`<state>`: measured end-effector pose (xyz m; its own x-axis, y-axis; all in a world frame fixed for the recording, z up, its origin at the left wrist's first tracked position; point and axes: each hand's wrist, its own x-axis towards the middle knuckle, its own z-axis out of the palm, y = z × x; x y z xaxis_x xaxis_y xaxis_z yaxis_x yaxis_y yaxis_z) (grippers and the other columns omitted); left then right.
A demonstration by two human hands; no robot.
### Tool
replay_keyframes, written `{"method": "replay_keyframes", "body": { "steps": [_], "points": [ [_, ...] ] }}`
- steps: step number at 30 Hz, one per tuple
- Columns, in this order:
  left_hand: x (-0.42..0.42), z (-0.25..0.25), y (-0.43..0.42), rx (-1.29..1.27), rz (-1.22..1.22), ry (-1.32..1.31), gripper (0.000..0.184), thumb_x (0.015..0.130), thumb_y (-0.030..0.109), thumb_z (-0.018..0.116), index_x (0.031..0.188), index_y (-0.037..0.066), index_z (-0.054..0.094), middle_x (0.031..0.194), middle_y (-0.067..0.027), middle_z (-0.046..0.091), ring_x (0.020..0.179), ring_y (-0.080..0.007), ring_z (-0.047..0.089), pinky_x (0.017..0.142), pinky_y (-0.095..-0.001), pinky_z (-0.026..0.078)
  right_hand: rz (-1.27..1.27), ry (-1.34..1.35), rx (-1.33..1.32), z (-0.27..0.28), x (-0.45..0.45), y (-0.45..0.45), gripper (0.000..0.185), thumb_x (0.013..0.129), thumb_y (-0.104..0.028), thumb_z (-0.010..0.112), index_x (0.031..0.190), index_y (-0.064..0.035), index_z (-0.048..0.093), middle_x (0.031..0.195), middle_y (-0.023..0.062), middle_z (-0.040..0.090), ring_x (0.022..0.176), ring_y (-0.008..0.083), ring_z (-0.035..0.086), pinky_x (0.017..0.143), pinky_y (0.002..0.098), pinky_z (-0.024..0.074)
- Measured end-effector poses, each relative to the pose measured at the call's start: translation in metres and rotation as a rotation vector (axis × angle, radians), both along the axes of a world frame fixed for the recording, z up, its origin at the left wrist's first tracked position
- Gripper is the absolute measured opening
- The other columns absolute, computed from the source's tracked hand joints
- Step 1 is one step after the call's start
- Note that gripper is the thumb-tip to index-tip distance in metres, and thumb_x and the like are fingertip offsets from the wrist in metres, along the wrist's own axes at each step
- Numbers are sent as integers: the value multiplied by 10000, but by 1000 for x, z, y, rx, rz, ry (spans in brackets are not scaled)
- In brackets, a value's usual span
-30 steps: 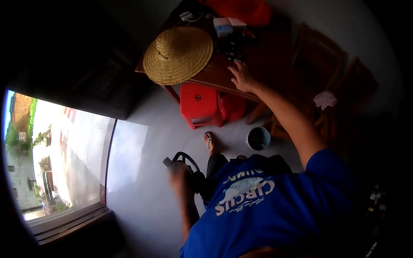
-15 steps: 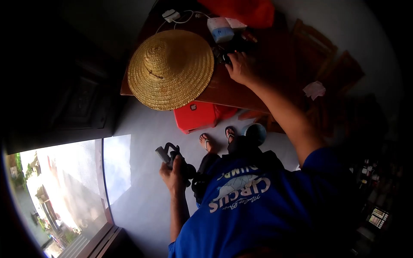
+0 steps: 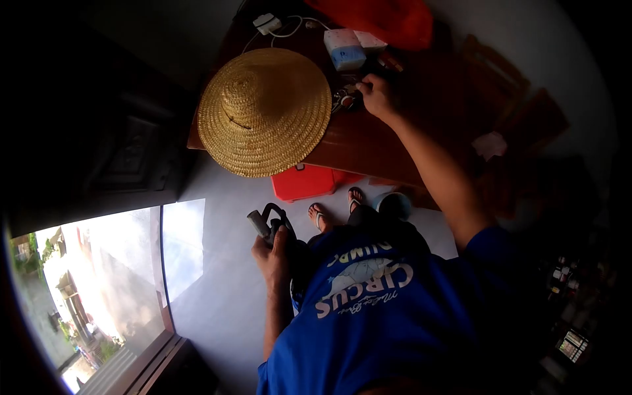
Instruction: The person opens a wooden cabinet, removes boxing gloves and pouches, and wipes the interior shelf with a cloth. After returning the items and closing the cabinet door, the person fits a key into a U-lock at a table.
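My left hand (image 3: 271,253) is closed around a dark object with a curved black handle (image 3: 275,209) and a grey tube-like end (image 3: 258,222); its lower part is lost in shadow. Over the tabletop, my right hand (image 3: 378,96) has its fingers pinched together. Something small may be at the fingertips, too dark to name. Just left of them lies a small metallic cluster like a bunch of keys (image 3: 343,100), with a round reddish piece. A wide straw hat (image 3: 263,112) rests beside it on the dark wooden table (image 3: 368,148).
Tissue packs (image 3: 345,50), a white plug adapter (image 3: 266,24) with its cord and a red bag (image 3: 388,23) lie farther back. Below the table edge are a red plastic stool (image 3: 303,183) and a bucket (image 3: 393,205). Wooden chairs (image 3: 497,72) stand right; a bright doorway (image 3: 99,283) is left.
My right hand has shifted slightly right, its fingers drawn into a pinch, uncovering the metallic cluster. My left hand, still gripping the dark object, has moved slightly right and up.
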<state>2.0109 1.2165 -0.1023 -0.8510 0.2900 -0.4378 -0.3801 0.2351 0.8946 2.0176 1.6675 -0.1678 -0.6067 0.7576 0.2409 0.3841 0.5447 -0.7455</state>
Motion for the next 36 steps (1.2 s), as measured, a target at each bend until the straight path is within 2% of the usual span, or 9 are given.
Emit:
{"method": "replay_keyframes", "body": {
  "steps": [2, 5, 8, 11, 14, 21, 29, 33, 36],
  "points": [
    [-4, -3, 14, -14, -8, 21, 230, 926, 206, 749, 893, 14, 628, 710, -22, 612, 565, -109, 562, 518, -267, 454, 76, 91, -433, 9, 13, 13, 171, 952, -214, 719, 920, -47, 701, 823, 57, 688, 740, 142, 614, 653, 324, 492],
    [-6, 3, 33, 1, -46, 37, 223, 937, 202, 733, 895, 12, 626, 698, -16, 601, 550, -101, 542, 506, -261, 434, 95, 396, -813, 31, 33, 7, 123, 961, -189, 709, 916, -74, 712, 834, 18, 692, 742, 111, 614, 629, 286, 476],
    [-7, 11, 49, 51, -89, 27, 202, 950, 189, 707, 900, 12, 624, 700, -7, 585, 549, -91, 521, 494, -258, 411, 104, 365, -961, 50, 59, -2, 102, 975, -204, 699, 951, -106, 707, 873, 1, 695, 803, 86, 627, 629, 257, 466],
    [-7, 4, 62, 70, -138, 21, 283, 937, 226, 713, 947, -47, 642, 733, -39, 639, 622, -102, 569, 559, -277, 455, 198, 360, -970, 43, 84, -4, 108, 960, -202, 721, 929, -101, 704, 872, -3, 696, 782, 75, 624, 615, 226, 445],
    [-5, 1, 69, 61, -172, 8, 263, 938, 203, 701, 962, -54, 648, 733, -42, 641, 616, -108, 575, 551, -278, 454, 99, 171, -951, 26, 111, 0, 116, 939, -205, 750, 902, -105, 701, 846, -18, 684, 721, 61, 598, 592, 222, 431],
    [0, -6, 82, -1, -224, 33, 241, 944, 179, 690, 960, -58, 650, 715, -57, 646, 588, -115, 586, 532, -276, 461, -134, 87, -850, -14, 152, 15, 204, 889, -239, 816, 824, -93, 690, 771, 0, 662, 605, 64, 536, 532, 232, 422],
    [10, -13, 89, -53, -237, -2, 206, 972, 213, 690, 962, 12, 642, 694, 0, 574, 545, -85, 517, 479, -256, 409, -168, 526, -1090, -59, 199, 34, 139, 891, -231, 784, 952, -134, 704, 905, -14, 706, 850, 99, 615, 755, 287, 455],
    [22, -22, 91, -104, -230, 37, 218, 973, 224, 690, 976, 9, 652, 697, -3, 581, 548, -86, 524, 485, -256, 413, -347, 358, -903, -62, 219, 29, 123, 889, -122, 766, 878, -99, 646, 927, 34, 705, 839, 133, 655, 736, 296, 505],
    [21, -29, 89, -138, -223, 42, 216, 973, 221, 687, 995, 8, 660, 702, -7, 586, 551, -88, 527, 489, -256, 415, -337, 460, -830, -82, 234, 27, 108, 918, -49, 706, 986, -61, 623, 1014, 113, 706, 843, 178, 699, 720, 305, 555]
  ]
}}
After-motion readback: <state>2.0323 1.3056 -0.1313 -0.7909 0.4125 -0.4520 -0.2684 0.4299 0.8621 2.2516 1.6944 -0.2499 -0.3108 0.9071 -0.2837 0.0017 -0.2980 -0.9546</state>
